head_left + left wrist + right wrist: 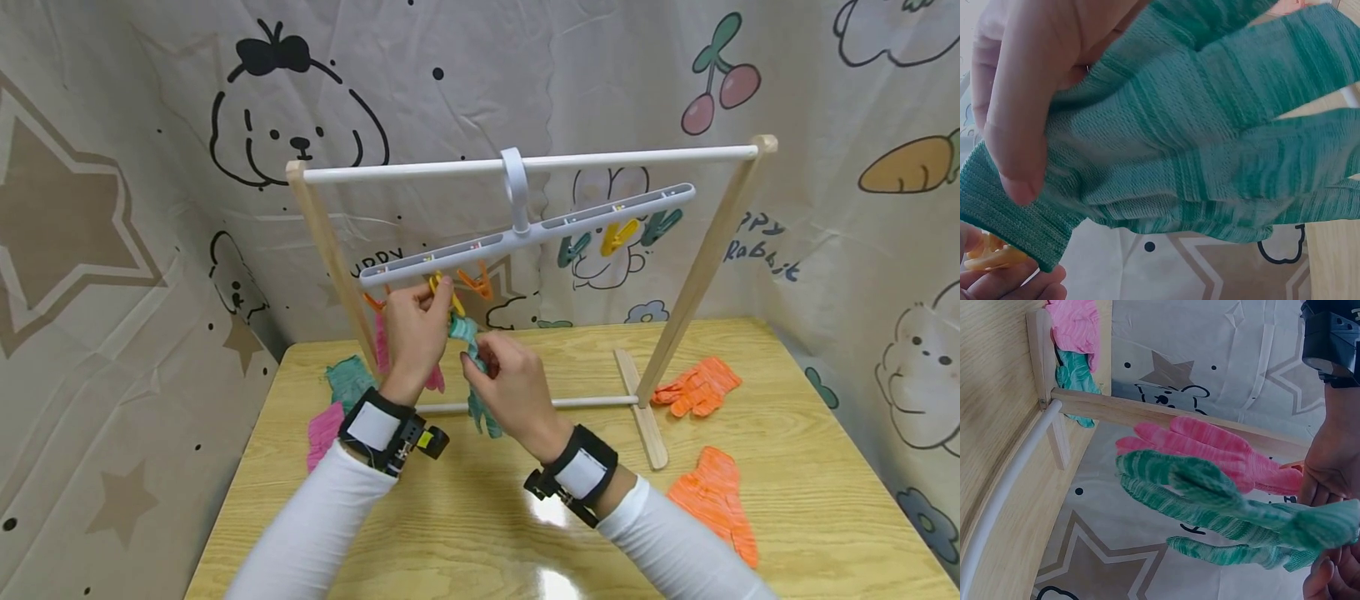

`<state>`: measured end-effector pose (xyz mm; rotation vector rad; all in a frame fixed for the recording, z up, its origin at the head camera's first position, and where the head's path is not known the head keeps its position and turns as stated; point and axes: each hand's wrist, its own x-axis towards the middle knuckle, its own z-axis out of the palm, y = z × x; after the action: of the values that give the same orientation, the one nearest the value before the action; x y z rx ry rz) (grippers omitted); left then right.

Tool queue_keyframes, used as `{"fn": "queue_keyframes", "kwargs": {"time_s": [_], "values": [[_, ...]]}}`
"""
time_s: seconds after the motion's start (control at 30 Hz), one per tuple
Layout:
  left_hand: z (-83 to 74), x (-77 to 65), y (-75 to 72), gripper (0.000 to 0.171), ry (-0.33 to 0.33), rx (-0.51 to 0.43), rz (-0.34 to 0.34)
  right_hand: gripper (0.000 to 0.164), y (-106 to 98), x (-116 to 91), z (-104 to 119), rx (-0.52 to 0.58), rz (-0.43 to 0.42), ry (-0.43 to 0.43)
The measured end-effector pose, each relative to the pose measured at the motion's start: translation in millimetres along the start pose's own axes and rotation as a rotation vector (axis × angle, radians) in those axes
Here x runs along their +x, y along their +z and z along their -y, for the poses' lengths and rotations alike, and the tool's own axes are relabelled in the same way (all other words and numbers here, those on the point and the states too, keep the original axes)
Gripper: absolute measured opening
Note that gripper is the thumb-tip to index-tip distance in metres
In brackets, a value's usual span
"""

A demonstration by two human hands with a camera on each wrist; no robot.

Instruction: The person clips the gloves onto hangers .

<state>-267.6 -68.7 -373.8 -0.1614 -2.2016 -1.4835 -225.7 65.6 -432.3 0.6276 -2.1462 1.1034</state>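
My left hand (416, 329) pinches a yellow clothespin (994, 255) under the left half of a white clip hanger (450, 252). My right hand (517, 383) holds a green knitted glove (1166, 144) near its cuff, fingers hanging down. The cuff meets the clothespin's lower end; whether the clothespin has clamped it, I cannot tell. A pink glove (1210, 447) hangs behind from an orange clothespin (375, 302) at the hanger's left end, partly hidden by my left hand. Another orange clothespin (477, 283) hangs just right of my left hand.
The hanger hooks over a white rod (637, 158) on a wooden frame (697, 275). Green and yellow clothespins (619, 237) hang at its right. Orange gloves (697, 387) lie on the table's right; a green glove (349, 382) and a pink one (324, 433) lie left.
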Motion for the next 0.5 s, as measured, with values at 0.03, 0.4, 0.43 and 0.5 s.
{"fn": "queue_keyframes", "kwargs": {"time_s": [0.03, 0.4, 0.43, 0.5], "values": [[0.1, -0.2, 0.0, 0.043, 0.001, -0.001, 0.000, 0.010, 0.2, 0.0, 0.4, -0.001, 0.011, -0.002], [-0.1, -0.9, 0.0, 0.046, 0.002, -0.001, -0.008, 0.009, 0.7, 1.2, 1.7, 0.000, 0.086, 0.004], [0.2, -0.9, -0.2, 0.044, 0.003, -0.005, -0.005, 0.009, 0.1, 2.2, 1.5, -0.001, 0.081, 0.002], [0.8, -1.1, -0.7, 0.041, 0.006, -0.012, 0.002, 0.009, -0.8, 4.2, 1.1, -0.004, 0.073, -0.002]]}}
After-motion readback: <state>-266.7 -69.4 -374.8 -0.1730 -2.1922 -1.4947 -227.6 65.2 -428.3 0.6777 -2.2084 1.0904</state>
